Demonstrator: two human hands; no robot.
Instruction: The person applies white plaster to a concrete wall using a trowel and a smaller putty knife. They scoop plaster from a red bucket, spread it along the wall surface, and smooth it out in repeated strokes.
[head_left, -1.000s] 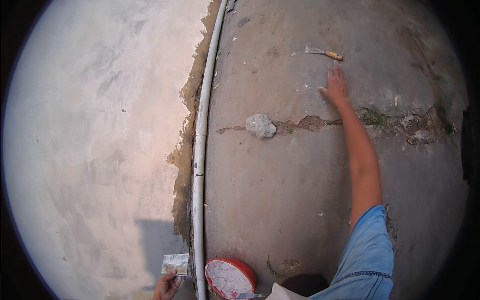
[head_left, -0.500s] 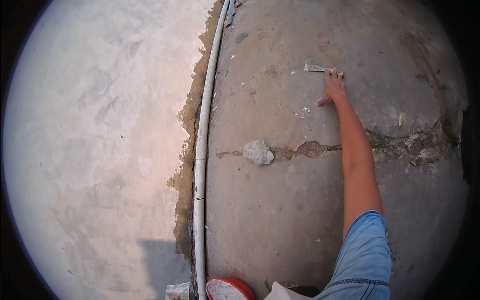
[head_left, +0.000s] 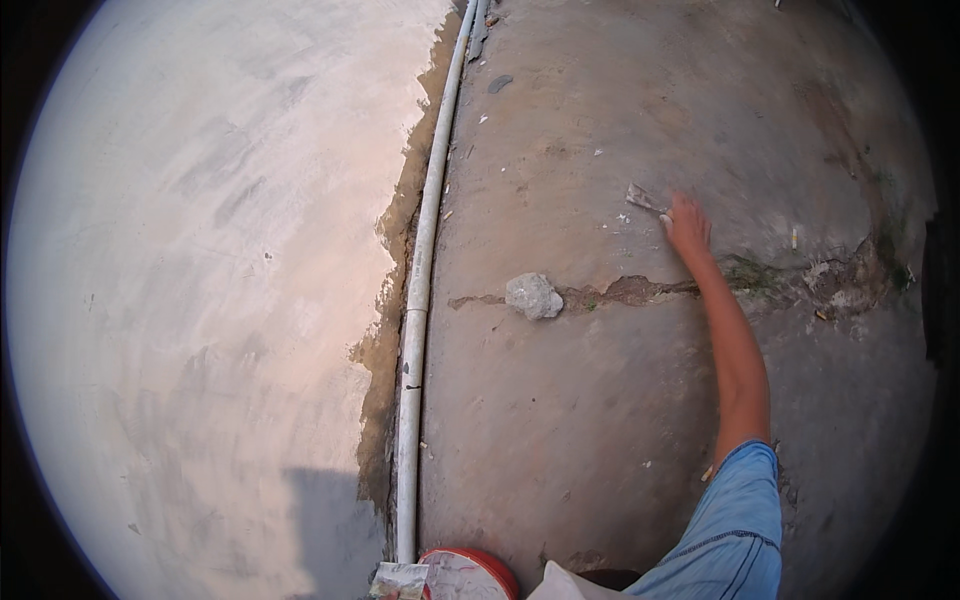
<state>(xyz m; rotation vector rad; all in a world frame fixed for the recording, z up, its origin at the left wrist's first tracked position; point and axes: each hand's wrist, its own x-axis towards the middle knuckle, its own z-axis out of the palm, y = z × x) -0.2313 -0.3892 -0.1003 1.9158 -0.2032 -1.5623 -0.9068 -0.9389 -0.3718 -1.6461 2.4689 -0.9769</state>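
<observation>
My right hand (head_left: pixel 688 226) is closed around the handle of a putty knife (head_left: pixel 644 198) low over the concrete ground. Its whitish blade points to the left, away from my fingers. My left hand is out of view. At the lower edge, a flat pale piece with smeared markings (head_left: pixel 400 580) overlaps the rim of a red bucket (head_left: pixel 497 563); what holds it, if anything, cannot be seen. Inside the bucket is a greyish-white material (head_left: pixel 462 578).
A pale plastered wall (head_left: pixel 220 280) with a ragged brown lower edge fills the left side. Along its foot runs a white pipe (head_left: pixel 416 300). A grey stone lump (head_left: pixel 534 296) lies on a crack (head_left: pixel 635 290) in the concrete ground (head_left: pixel 560 420).
My right hand has closed on the putty knife's handle and drawn it nearer, turning the blade. The flat pale piece has shifted right, over the bucket's rim. The whole view has shifted slightly.
</observation>
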